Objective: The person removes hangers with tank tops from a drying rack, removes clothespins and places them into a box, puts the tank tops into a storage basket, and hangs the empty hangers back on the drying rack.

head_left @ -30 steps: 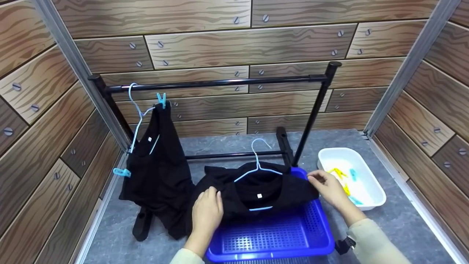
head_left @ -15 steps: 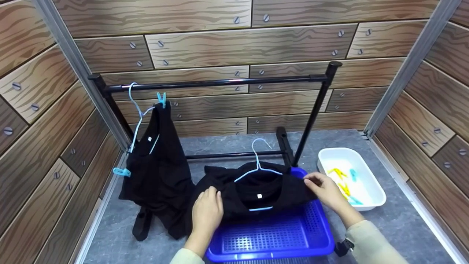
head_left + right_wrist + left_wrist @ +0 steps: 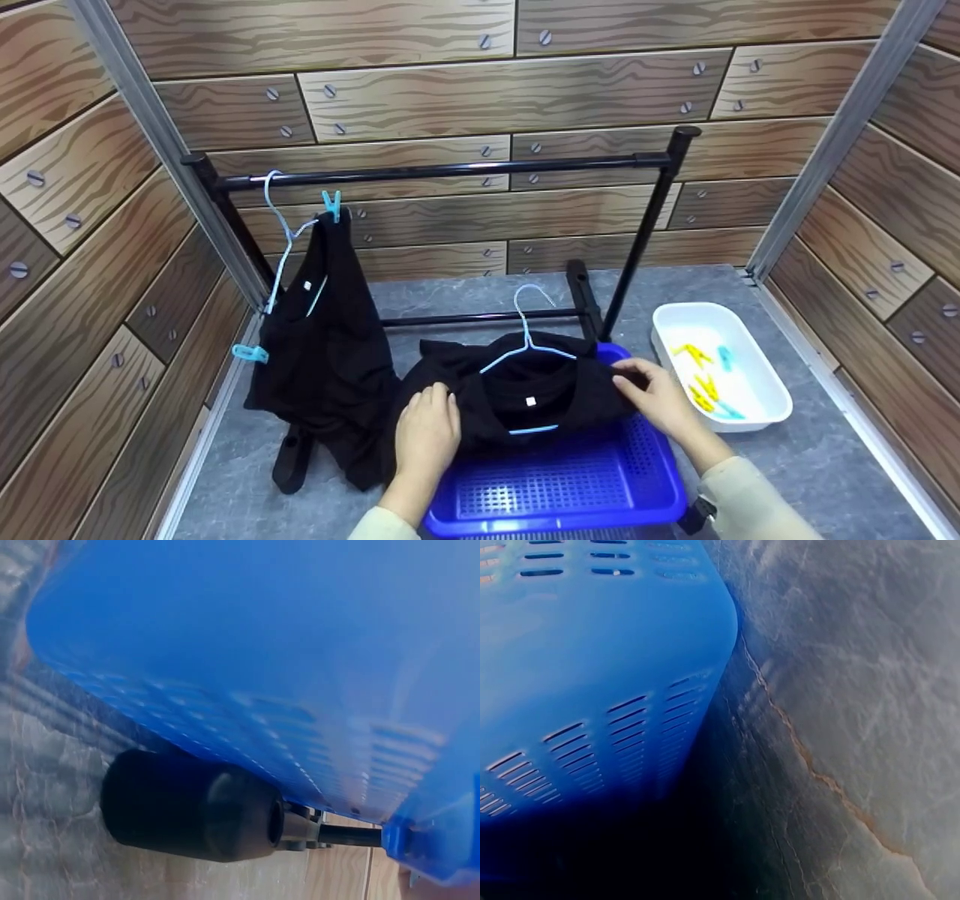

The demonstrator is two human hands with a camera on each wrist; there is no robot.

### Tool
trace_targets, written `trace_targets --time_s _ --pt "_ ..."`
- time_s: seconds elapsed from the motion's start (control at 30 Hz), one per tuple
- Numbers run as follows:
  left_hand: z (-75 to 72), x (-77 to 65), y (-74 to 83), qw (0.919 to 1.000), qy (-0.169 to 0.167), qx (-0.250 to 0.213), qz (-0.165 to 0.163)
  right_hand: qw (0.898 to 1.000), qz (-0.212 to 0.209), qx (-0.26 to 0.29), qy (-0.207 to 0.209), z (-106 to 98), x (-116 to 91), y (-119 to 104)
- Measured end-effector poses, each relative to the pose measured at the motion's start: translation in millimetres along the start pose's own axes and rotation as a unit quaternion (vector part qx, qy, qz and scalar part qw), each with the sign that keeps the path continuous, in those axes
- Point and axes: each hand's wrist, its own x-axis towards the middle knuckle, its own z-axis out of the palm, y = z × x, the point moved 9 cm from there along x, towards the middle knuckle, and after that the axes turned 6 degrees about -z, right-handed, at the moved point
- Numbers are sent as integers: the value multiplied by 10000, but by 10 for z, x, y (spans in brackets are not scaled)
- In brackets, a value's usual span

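A black garment (image 3: 465, 427) with a white label lies over the blue basket (image 3: 555, 523), a light blue wire hanger (image 3: 529, 341) set inside its neck opening. My left hand (image 3: 427, 427) grips the garment's left part, fingers bent over the cloth. At its right shoulder, my right hand (image 3: 654, 394) pinches the cloth edge between thumb and fingers. The hanger's hook points up and away from me. Neither wrist view includes a hand; the left one looks at the basket's slotted wall (image 3: 592, 652), the right one at another side of the basket (image 3: 225, 622).
Behind stands a black clothes rack (image 3: 450, 171). From its left end hangs another black garment (image 3: 322, 352) on a hanger (image 3: 286, 232), with blue clothespins (image 3: 331, 206) attached. A white tray (image 3: 776, 401) with yellow and blue clothespins sits at right. Plank-patterned walls surround the floor.
My right hand has moved a little left, and the garment's right shoulder edge has drawn inward with it. My left hand has stayed almost still.
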Motion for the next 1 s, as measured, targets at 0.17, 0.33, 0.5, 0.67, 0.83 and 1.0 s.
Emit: trace_targets --time_s 0.17,0.33,0.5,0.67,0.83,1.0 --pt "1 1 41 9997 -28 150 190 9995 60 -121 297 36 -55 1" --pt "-30 10 103 9985 127 290 439 9961 -191 -496 701 29 -93 -60" --pt "-30 7 144 9974 216 311 610 9902 -685 -787 931 22 -116 -176" --pt "-63 11 206 9956 343 248 835 9809 -1307 -1090 937 43 -124 -298" --pt "-96 -9 262 9913 603 220 1153 9796 -1414 -1239 707 88 -147 -340" --pt "-154 -42 350 9828 936 91 1592 9705 -1855 -1402 642 128 -195 -441"
